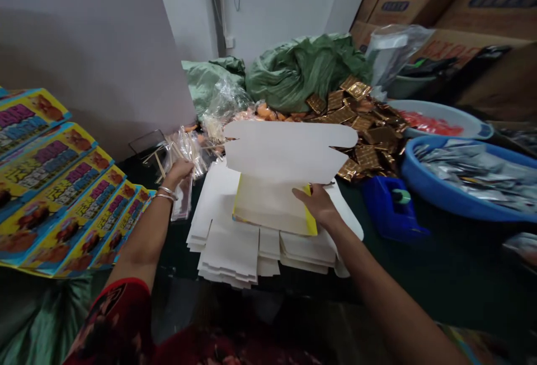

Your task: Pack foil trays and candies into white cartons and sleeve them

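Note:
An open white cardboard box (272, 203) with yellow outer sides stands in front of me, its wide lid (289, 150) raised at the back. Its right wall is pinched between the thumb and fingers of my right hand (319, 204). Under the box lies a stack of flat white box blanks (229, 247). To the left, my left hand (180, 170), with bracelets at the wrist, is closed at a pile of clear plastic packets with wooden sticks (195, 150). It seems to grip one packet, though the fingertips are partly hidden.
Printed yellow-and-blue boxes (62, 186) are stacked at left. Gold-brown wrapped packets (369, 130) are heaped behind the lid, before green sacks (306, 69). At right are a blue tape dispenser (392, 208), a blue basin (461, 205) of silvery packets and a paler basin (478, 129).

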Demonstrator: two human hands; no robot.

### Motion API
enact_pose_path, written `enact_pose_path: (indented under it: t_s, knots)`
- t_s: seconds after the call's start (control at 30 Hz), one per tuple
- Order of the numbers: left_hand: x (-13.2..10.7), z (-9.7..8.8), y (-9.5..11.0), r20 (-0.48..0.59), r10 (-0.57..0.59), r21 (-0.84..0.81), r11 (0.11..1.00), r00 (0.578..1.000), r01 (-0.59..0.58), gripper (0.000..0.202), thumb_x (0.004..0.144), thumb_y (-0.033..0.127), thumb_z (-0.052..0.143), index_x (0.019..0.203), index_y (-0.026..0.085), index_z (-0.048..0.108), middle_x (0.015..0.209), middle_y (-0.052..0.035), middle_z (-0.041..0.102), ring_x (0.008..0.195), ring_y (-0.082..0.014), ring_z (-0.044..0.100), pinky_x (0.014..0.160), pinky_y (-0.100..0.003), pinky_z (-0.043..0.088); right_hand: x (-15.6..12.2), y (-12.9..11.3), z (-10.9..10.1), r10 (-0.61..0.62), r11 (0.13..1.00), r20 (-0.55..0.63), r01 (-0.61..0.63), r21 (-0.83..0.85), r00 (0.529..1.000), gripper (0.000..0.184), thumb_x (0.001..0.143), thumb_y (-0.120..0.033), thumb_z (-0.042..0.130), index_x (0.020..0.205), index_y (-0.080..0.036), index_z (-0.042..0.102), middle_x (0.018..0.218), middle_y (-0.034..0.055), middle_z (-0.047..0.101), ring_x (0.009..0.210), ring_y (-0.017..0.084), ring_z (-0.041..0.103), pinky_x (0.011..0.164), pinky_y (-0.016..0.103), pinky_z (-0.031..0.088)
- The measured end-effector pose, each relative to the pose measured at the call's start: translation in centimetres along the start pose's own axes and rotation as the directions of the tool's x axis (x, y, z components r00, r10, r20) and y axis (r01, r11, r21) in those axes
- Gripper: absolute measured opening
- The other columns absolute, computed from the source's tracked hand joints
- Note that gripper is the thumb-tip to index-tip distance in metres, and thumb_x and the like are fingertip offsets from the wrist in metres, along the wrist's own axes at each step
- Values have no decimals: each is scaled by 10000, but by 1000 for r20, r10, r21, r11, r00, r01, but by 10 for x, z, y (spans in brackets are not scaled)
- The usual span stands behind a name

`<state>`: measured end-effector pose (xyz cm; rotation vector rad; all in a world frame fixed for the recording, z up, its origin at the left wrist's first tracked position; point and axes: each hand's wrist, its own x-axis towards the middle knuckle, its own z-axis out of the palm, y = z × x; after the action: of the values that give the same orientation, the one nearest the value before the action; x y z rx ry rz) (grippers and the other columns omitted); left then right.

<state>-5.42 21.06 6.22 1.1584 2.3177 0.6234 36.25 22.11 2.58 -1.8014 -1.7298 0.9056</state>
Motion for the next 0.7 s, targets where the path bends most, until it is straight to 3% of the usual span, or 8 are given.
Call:
enact_pose_path:
  t_s: [0.17, 0.27, 0.33, 0.37, 0.43, 0.5, 0.57, 0.7]
  knots:
    - [-29, -19, -1, -90, 4, -257, 966, 996, -27, 156, 931, 279, 606, 966, 127, 603, 757, 18, 584, 602, -86, 537, 560, -223, 476, -1, 7, -3, -76, 986, 21, 72, 149, 997, 326, 726, -505, 612, 822, -198, 555, 823, 70, 643, 780, 238, 595, 674, 345, 430]
    - [-83, -31, -6, -201, 30, -334, 938, 979, -97, 200, 852, 211, 609, 1032, 132, 573, 704, 45, 557, 558, -79, 496, 537, -207, 425, -10, 13, -3, -208, 955, -11, 205, 216, 978, 315, 751, -506, 571, 823, -200, 544, 821, 43, 620, 775, 219, 569, 686, 334, 419]
    - [-129, -37, -9, -237, 74, -334, 930, 969, -153, 250, 788, 273, 643, 993, 142, 589, 711, 37, 569, 557, -87, 475, 516, -209, 380, -18, 14, -3, -267, 948, -39, 270, 172, 963, 271, 784, -477, 532, 795, -207, 507, 800, 26, 590, 766, 205, 542, 691, 322, 406]
    - [-150, -39, -9, -226, 127, -322, 926, 966, -197, 270, 732, 334, 700, 914, 154, 614, 695, 31, 579, 578, -100, 488, 522, -212, 374, -21, 12, -4, -285, 949, -38, 288, 131, 958, 243, 810, -452, 505, 787, -210, 489, 793, 21, 577, 768, 200, 532, 695, 317, 403]
    - [-180, -36, 2, -94, 397, -185, 894, 913, -408, 306, 736, 464, 687, 857, 187, 641, 680, 15, 602, 608, -132, 511, 541, -232, 368, -23, 7, -4, -299, 953, -2, 299, 50, 954, 207, 874, -399, 439, 815, -205, 483, 823, 27, 576, 792, 194, 528, 724, 313, 404]
    - [-192, -17, 28, 148, 626, 18, 772, 766, -635, 245, 799, 447, 608, 808, 204, 635, 687, 0, 612, 629, -150, 517, 588, -258, 365, -22, 1, -5, -286, 958, 39, 287, -16, 957, 208, 929, -345, 376, 874, -189, 503, 891, 47, 594, 834, 193, 540, 753, 310, 409]
    - [-191, 19, 65, 344, 673, 236, 613, 654, -754, 180, 866, 333, 501, 792, 204, 602, 667, -9, 586, 636, -160, 500, 615, -277, 331, -22, -6, -6, -271, 960, 71, 275, -54, 960, 214, 956, -294, 357, 921, -172, 530, 955, 65, 618, 875, 191, 556, 770, 300, 415]
    - [-181, 93, 119, 535, 572, 417, 460, 621, -784, 180, 868, 177, 431, 772, 190, 582, 699, -32, 596, 664, -172, 503, 611, -284, 277, -25, -17, -12, -265, 956, 98, 275, -104, 959, 182, 951, -221, 423, 972, -148, 589, 1017, 87, 663, 896, 186, 580, 790, 287, 425]
